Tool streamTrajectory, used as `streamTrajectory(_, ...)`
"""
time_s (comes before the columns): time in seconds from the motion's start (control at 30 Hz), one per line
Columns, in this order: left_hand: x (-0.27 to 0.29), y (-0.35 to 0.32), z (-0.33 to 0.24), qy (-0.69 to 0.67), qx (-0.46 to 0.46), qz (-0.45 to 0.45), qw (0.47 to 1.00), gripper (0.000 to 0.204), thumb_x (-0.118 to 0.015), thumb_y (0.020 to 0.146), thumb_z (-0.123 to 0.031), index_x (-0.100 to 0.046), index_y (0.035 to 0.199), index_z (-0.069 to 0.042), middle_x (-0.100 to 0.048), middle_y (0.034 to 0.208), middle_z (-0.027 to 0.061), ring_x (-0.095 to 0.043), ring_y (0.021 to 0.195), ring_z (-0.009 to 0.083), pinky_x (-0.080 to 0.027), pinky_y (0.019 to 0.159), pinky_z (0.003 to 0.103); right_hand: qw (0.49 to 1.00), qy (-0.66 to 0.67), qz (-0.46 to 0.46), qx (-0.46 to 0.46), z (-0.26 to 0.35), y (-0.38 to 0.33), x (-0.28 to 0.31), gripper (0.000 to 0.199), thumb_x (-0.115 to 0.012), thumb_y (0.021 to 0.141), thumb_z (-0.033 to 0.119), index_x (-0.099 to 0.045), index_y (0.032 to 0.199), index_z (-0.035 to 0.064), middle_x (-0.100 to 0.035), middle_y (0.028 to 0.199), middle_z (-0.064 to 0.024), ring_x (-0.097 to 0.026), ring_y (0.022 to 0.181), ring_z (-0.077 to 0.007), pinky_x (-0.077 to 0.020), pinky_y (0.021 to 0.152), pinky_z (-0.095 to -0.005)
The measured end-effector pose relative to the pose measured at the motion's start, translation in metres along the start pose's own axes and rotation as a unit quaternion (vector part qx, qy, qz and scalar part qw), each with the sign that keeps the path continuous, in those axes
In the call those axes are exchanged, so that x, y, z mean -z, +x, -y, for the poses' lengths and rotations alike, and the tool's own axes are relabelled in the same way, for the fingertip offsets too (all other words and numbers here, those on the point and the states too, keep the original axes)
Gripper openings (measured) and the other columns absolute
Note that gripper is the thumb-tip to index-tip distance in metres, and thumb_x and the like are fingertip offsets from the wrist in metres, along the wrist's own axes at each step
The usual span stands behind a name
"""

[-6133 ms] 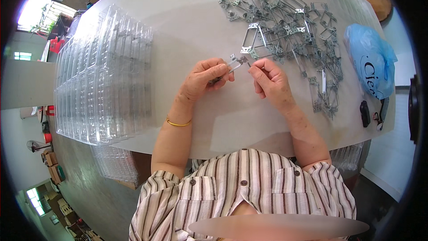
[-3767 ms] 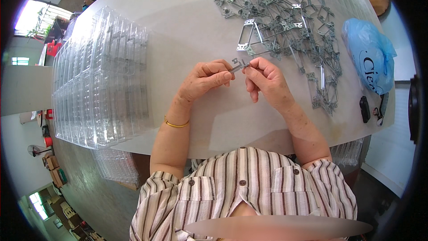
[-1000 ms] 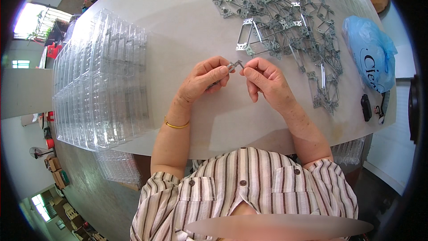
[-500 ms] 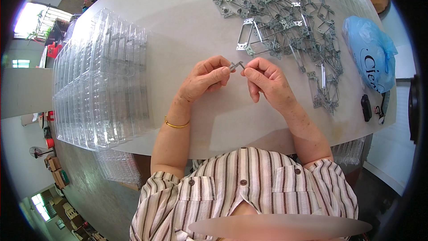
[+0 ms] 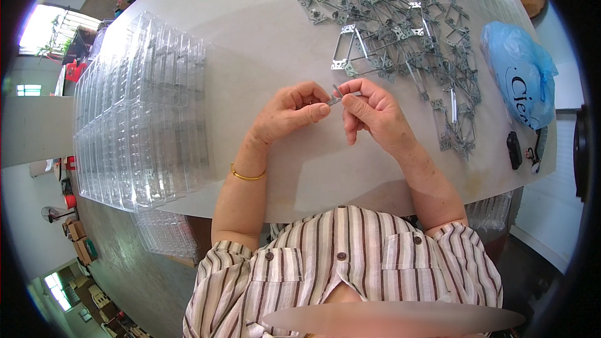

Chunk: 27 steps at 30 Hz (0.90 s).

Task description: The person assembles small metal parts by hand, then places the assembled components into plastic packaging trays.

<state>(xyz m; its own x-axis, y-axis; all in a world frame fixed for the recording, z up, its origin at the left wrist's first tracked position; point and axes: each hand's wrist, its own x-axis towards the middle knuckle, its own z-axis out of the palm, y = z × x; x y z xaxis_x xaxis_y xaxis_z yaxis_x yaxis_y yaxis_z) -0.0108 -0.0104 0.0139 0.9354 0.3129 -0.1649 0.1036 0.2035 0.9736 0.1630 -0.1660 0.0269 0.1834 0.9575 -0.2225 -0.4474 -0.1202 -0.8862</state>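
A small grey metal bracket [image 5: 335, 99] is held between my two hands, above the near middle of the table. My left hand [image 5: 290, 111] pinches its left end between thumb and fingers. From the other side, my right hand [image 5: 374, 112] grips it with thumb and forefinger, the other fingers curled below. My fingers cover most of the part, so its full shape is hidden. Just beyond my hands lies a tangled heap of grey metal brackets [image 5: 391, 37], thin bars with flat, holed end plates.
Clear plastic trays [image 5: 141, 119] stand in a tall stack at the left of the pale table [image 5: 256, 44]. At the right sit a blue plastic bag [image 5: 518, 75] and a small black object [image 5: 514, 151]. More clear plastic [image 5: 164, 233] shows below the table's left edge.
The bracket between my fingers has turned, and its thin bar points more upward. My hands have come slightly closer together. The heap and the trays look unchanged.
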Motion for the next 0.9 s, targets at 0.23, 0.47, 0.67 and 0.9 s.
streamTrajectory(0.23, -0.004, -0.002, -0.001, 0.028, 0.026, 0.013, 0.999, 0.031, -0.079, 0.091, -0.024, -0.067, 0.108, -0.001, -0.062, 0.087, -0.005, -0.053, 0.078, 0.0027, -0.042, 0.068, 0.021, 0.998, -0.057, 0.018, -0.023, 0.003, 0.0, 0.003, 0.021, -0.06, 0.105, 0.025, -0.059, 0.108, 0.0042, -0.057, 0.061, 0.0016, -0.051, 0.045, -0.0069, -0.0416, 0.042, -0.0225)
streamTrajectory(0.47, -0.004, -0.002, -0.001, 0.042, 0.036, 0.06, 0.997, 0.028, -0.079, 0.09, -0.019, -0.067, 0.106, -0.001, -0.064, 0.086, -0.0035, -0.054, 0.078, 0.0037, -0.042, 0.068, 0.021, 0.998, -0.056, -0.021, 0.021, 0.002, -0.001, 0.008, 0.016, -0.062, 0.104, 0.023, -0.063, 0.103, 0.0068, -0.051, 0.059, 0.0052, -0.041, 0.042, -0.0022, -0.0321, 0.039, -0.0214)
streamTrajectory(0.67, -0.003, -0.005, -0.004, -0.026, 0.058, 0.069, 0.996, 0.032, -0.074, 0.092, -0.029, -0.067, 0.106, 0.0, -0.064, 0.079, 0.0008, -0.051, 0.064, 0.0055, -0.038, 0.056, 0.02, 0.991, 0.009, -0.092, 0.097, -0.002, 0.005, 0.014, 0.016, -0.062, 0.104, 0.024, -0.064, 0.104, 0.0085, -0.053, 0.061, 0.0036, -0.046, 0.047, -0.004, -0.0331, 0.04, -0.0221)
streamTrajectory(0.9, 0.011, -0.003, 0.009, -0.167, 0.008, -0.003, 0.986, 0.038, -0.063, 0.098, -0.031, -0.066, 0.111, 0.005, -0.067, 0.08, 0.0118, -0.05, 0.053, 0.0102, -0.038, 0.048, 0.022, 0.998, -0.003, -0.063, 0.022, 0.002, 0.001, 0.003, 0.016, -0.06, 0.105, 0.025, -0.063, 0.104, 0.0101, -0.056, 0.062, 0.001, -0.044, 0.045, -0.0054, -0.033, 0.041, -0.0223)
